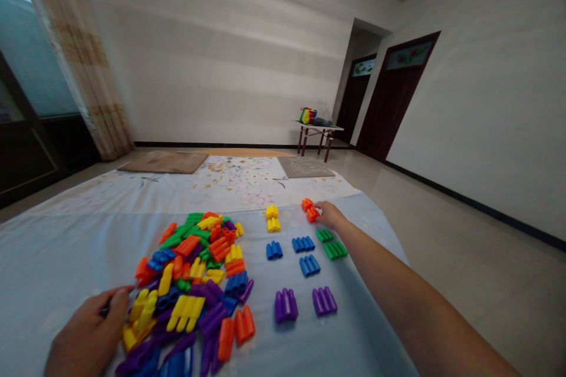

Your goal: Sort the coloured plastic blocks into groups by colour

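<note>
Left hand (pixel 88 333) at 7 o'clock, fingers curled together against plastic block pile (pixel 190 283), grip unclear. Right hand (pixel 331 215) at 1 o'clock, fingertips together touching orange blocks (pixel 310 211), near blue blocks (pixel 303 244).

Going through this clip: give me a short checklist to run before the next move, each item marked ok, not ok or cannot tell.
1. Right hand touching the orange blocks: ok.
2. Left hand at the edge of the mixed block pile: ok.
3. Left hand holding a block: cannot tell.
4. Blue blocks and purple blocks apart from the pile: ok.
5. Visible blocks on the pale blue sheet: ok.
</note>
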{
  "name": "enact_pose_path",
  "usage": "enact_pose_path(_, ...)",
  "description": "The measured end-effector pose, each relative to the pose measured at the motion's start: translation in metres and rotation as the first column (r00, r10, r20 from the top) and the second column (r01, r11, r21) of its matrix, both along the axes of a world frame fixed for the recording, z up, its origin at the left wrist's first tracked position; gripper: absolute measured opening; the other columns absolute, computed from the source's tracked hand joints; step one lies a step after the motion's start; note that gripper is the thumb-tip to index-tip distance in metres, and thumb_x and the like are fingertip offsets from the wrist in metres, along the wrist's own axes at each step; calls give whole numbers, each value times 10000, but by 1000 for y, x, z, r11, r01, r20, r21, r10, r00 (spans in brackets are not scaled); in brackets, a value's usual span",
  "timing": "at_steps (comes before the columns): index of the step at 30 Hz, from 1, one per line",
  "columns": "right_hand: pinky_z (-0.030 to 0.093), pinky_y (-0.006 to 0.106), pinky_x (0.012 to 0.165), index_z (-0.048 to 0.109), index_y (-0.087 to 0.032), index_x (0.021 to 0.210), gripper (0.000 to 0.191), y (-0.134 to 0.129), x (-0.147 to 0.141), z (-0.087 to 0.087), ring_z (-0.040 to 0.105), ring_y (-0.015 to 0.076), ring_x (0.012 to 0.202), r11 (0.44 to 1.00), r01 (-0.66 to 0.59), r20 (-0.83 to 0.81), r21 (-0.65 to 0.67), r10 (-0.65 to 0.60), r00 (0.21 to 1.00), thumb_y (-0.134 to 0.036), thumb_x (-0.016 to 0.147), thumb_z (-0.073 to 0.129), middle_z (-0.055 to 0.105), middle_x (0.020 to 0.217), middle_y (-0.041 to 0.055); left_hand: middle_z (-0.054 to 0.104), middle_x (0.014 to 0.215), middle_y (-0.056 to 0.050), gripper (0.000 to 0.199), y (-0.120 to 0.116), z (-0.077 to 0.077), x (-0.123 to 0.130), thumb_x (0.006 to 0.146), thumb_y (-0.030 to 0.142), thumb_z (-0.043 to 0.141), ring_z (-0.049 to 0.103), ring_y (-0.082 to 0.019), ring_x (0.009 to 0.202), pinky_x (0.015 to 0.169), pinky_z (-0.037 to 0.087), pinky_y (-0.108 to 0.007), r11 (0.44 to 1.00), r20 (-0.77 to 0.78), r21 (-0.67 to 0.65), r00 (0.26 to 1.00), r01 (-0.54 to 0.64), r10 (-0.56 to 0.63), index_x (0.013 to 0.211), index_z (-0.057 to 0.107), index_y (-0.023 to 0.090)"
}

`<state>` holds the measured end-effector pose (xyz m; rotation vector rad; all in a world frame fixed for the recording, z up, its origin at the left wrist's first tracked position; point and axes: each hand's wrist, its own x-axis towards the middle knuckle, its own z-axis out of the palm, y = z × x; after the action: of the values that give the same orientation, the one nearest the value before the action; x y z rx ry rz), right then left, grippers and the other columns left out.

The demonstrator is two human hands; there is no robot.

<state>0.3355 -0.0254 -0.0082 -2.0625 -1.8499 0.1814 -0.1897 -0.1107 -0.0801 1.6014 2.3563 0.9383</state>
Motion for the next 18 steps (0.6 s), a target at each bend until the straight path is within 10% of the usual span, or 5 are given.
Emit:
enact_pose_path(8,452,269,859,616,-135,1159,329,-49,-63,29,614,149,916,964,-233,-39,131,240,970,-163,837,553,645,1076,93,690,947,-114,441,-19,38,30,757,460,352,616,-261,882,781,467,-362,1000,52,17,999,10,-10,899,671,191)
enact_pose_path(12,461,317,858,661,-168,1055,232,-91,-132,33,627,173,919,803,-569,-107,175,590,800,-221,841,586,691,987,73,698,892,-87,409,-21,35,30,762,443,358,620,-233,827,736,472,-327,996,25,90,1000,14,-16,851,680,208)
enact_pose_path(18,421,334,922,648,-180,1085,294,-127,-215,28,587,204,1029,672,-735,-112,85,740,663,-243,798,652,679,1062,85,699,879,-92,409,-24,39,33,761,436,358,622,-235,843,764,469,-323,994,40,106,999,28,-32,829,679,193)
